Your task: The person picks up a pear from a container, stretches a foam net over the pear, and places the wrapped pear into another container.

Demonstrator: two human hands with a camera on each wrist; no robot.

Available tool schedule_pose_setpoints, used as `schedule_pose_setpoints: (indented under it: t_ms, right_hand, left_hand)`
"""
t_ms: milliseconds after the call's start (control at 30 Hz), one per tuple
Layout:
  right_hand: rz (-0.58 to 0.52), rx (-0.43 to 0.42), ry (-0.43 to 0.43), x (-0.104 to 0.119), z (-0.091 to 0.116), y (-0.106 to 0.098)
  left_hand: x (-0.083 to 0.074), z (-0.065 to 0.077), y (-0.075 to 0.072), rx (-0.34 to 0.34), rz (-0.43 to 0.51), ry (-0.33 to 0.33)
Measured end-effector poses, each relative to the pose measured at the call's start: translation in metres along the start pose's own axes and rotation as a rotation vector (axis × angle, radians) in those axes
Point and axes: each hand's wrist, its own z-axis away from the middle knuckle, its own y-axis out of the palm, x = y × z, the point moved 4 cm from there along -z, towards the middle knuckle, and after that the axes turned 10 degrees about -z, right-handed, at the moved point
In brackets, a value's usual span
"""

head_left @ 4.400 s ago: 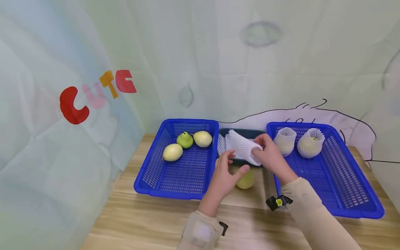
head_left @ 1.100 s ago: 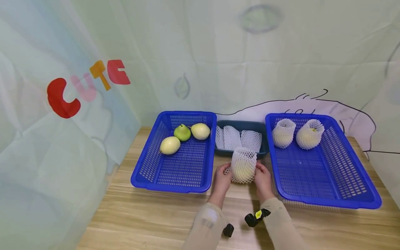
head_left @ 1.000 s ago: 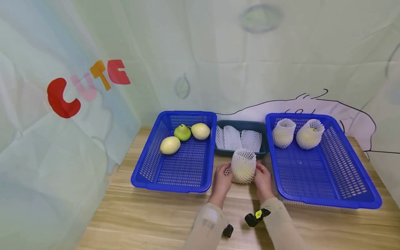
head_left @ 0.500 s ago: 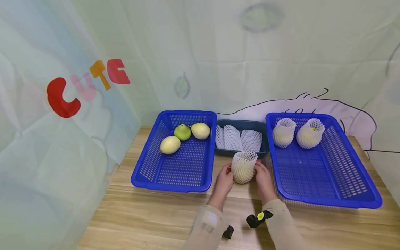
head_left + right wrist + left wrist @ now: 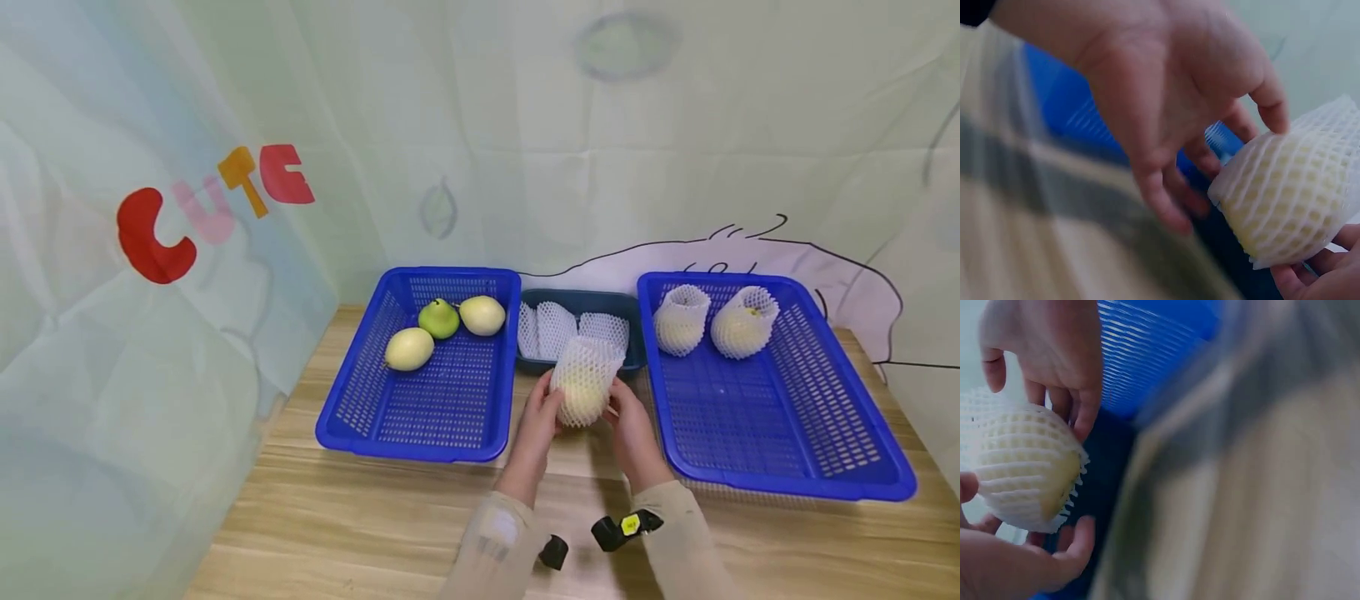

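A pale yellow pear in a white foam net (image 5: 583, 387) is held between my two hands, in front of the green tray. The net's loose end stands up past the fruit. On its left side, my left hand (image 5: 534, 429) grips it with the thumb on the near face. My right hand (image 5: 634, 429) holds the opposite side; in the right wrist view its thumb (image 5: 1272, 115) rests on the net while its lower fingers hang free. Some yellow skin shows at the net's lower edge in the left wrist view. Several fingertips are hidden behind the fruit.
To the left, a blue basket (image 5: 412, 451) holds three bare pears (image 5: 409, 349). The dark green tray (image 5: 633, 310) behind my hands contains flat foam nets (image 5: 557, 329). The blue basket at right (image 5: 787, 486) holds two netted pears (image 5: 742, 327).
Earlier, my right hand held a flat net over the tray while a bare pear stood on the table. Now the net surrounds that pear, which has just been raised and tilted away.
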Motion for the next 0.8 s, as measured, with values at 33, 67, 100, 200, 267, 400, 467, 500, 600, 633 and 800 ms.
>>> schedule_pose_setpoints:
  t_ms: [33,67,100,200,267,400,467,500,600,633,800]
  right_hand:
    - [0.001,0.004,0.000,0.007,0.002,0.004]
    - [0.001,0.014,-0.004,0.015,0.004,0.008]
    - [0.007,0.022,-0.005,0.022,0.006,0.011]
    - [0.045,0.045,-0.008,0.040,0.011,0.019]
    - [0.078,0.072,-0.031,0.050,0.014,0.024]
    - [0.146,0.092,-0.071,0.059,0.018,0.029]
    - [0.180,0.089,-0.082,0.060,0.019,0.030]
    - [0.198,0.085,-0.086,0.061,0.019,0.031]
    - [0.220,0.066,-0.108,0.062,0.020,0.031]
    - [0.219,0.060,-0.117,0.062,0.020,0.030]
    - [0.218,0.047,-0.150,0.065,0.022,0.030]
  left_hand:
    - [-0.010,0.003,0.001,0.013,0.043,-0.006]
    - [-0.017,0.005,0.001,0.030,0.091,-0.008]
    - [-0.023,0.007,0.002,0.044,0.145,-0.010]
    - [-0.035,0.011,0.002,0.062,0.309,-0.023]
    - [-0.040,0.013,0.002,0.066,0.386,-0.008]
    - [-0.047,0.015,0.003,0.054,0.459,0.032]
    - [-0.049,0.017,0.004,0.047,0.488,0.049]
    - [-0.050,0.018,0.005,0.043,0.504,0.050]
    - [-0.052,0.020,0.006,0.034,0.558,0.043]
    - [-0.052,0.021,0.007,0.036,0.572,0.040]
    - [-0.052,0.024,0.009,0.075,0.625,0.012]
